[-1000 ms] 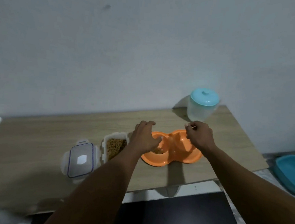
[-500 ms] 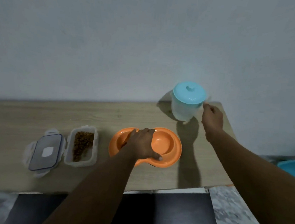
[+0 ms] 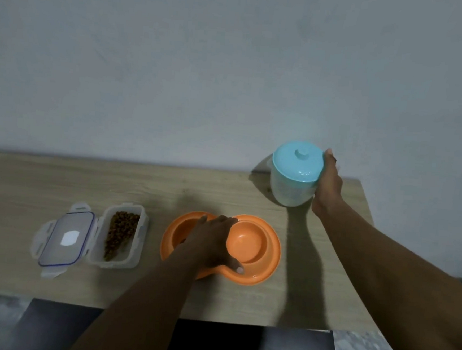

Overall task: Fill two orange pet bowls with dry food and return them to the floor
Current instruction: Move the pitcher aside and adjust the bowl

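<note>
An orange double pet bowl (image 3: 257, 248) lies on the wooden table (image 3: 44, 176). My left hand (image 3: 210, 242) rests on its middle, thumb on the near rim, gripping it. The right cup looks empty; the left cup is mostly hidden under my hand. My right hand (image 3: 328, 182) is wrapped around a translucent jar with a light blue lid (image 3: 293, 174) at the table's back right, which is tilted and lifted off the table. An open clear container with brown dry food (image 3: 121, 235) stands left of the bowl.
The container's clear lid with a blue seal (image 3: 64, 240) lies flat beside it on the left. A grey wall rises right behind the table. A dark surface (image 3: 238, 346) and marbled floor show below the table's near edge.
My right hand went from the bowl to the blue-lidded jar, closed on it and lifted it. My left hand stayed on the bowl's middle. The camera view shifted right.
</note>
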Tool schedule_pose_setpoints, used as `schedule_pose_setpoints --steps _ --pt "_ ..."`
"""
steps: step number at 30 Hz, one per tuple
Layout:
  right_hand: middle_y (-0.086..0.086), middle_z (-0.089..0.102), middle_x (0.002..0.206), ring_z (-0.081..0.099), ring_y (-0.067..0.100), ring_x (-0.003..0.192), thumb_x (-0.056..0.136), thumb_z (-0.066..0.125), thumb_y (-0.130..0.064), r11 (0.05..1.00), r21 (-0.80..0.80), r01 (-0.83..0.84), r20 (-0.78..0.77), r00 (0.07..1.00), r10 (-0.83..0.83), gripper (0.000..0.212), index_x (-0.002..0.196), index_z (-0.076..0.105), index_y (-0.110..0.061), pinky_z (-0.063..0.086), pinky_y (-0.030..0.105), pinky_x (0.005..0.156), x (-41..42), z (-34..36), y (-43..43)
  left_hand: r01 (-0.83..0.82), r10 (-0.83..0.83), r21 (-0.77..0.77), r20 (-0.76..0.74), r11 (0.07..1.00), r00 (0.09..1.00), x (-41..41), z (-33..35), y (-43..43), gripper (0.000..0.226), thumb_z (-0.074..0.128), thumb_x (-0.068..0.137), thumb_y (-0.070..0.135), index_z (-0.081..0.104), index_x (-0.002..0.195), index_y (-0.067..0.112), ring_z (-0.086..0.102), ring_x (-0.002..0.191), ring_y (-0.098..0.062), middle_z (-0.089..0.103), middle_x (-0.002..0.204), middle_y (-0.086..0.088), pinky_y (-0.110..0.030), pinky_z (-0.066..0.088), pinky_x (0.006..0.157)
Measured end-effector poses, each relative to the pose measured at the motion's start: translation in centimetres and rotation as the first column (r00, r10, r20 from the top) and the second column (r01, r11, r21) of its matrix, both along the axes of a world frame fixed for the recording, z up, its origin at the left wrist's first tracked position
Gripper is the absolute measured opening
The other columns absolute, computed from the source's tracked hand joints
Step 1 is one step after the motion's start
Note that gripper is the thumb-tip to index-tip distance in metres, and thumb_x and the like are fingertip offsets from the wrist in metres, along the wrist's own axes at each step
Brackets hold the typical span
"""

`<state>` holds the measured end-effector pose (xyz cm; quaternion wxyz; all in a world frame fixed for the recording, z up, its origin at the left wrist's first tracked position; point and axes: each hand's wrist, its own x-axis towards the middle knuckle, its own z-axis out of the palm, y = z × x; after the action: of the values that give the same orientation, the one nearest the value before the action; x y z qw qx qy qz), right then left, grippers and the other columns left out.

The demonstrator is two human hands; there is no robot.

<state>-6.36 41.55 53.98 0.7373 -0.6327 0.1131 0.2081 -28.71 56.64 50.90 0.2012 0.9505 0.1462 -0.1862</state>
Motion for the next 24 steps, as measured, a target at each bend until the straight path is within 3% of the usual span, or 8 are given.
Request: schedule_pose_setpoints --steps 5,9,13,17,24 --pt "-0.005 0.070 0.106 0.064 0.012 0.094 0.092 0.053 -0.058 0.999 0.021 0.032 0.002 0.999 -0.032 0.040 0.114 0.064 -0.026 0.048 0.030 0.071 0.1 0.2 0.1 0.001 0.000 -0.015 0.015 1.000 1.000 0.0 0.0 0.0 0.121 0.083 0.058 0.066 0.024 0.156 0.027 0.032 0.147 -0.023 0.036 0.160 -0.003 -0.052 0.007 0.124" --pt "0.003 0.077 0.106 0.073 0.026 0.100 0.089 0.055 -0.055 0.988 0.132 0.082 -0.075 0.995 -0.072 0.046 0.115 0.069 -0.020 0.057 0.041 0.089 -0.2 0.1 0.3 0.011 -0.010 -0.029 0.039 1.000 0.999 -0.2 0.0 0.1 0.119 0.082 0.059 0.067 0.024 0.155 0.027 0.033 0.147 -0.023 0.038 0.158 -0.002 -0.052 0.007 0.124" --pt "0.007 0.077 0.106 0.073 0.031 0.102 0.087 0.061 -0.046 0.976 0.142 0.164 -0.112 0.982 -0.149 0.039 0.107 0.073 -0.015 0.057 0.048 0.093 -0.8 0.0 0.1 0.006 -0.003 -0.042 0.070 0.999 0.998 -0.1 -1.5 0.7 0.120 0.075 0.049 0.079 0.031 0.151 0.033 0.041 0.142 -0.022 0.047 0.153 0.002 -0.056 0.015 0.121" --pt "0.004 0.078 0.105 0.073 0.027 0.099 0.093 0.061 -0.043 0.981 0.111 0.156 -0.069 0.986 -0.149 0.027 0.096 0.073 -0.018 0.058 0.044 0.091 -2.8 1.3 -0.5 0.003 0.003 -0.043 0.142 0.999 0.990 -0.2 -2.7 1.2 0.123 0.065 0.042 0.089 0.037 0.147 0.033 0.049 0.134 -0.020 0.054 0.145 0.004 -0.057 0.024 0.117" --pt "0.005 0.077 0.095 0.072 0.024 0.089 0.095 0.058 -0.041 0.989 -0.081 0.125 0.165 0.980 -0.111 0.034 0.093 0.079 -0.015 0.059 0.041 0.079 -6.6 3.6 -1.3 0.034 -0.028 -0.042 0.143 0.999 0.989 -0.5 -2.6 1.1 0.128 0.068 0.048 0.084 0.029 0.154 0.025 0.040 0.142 -0.022 0.047 0.153 -0.001 -0.057 0.011 0.120"
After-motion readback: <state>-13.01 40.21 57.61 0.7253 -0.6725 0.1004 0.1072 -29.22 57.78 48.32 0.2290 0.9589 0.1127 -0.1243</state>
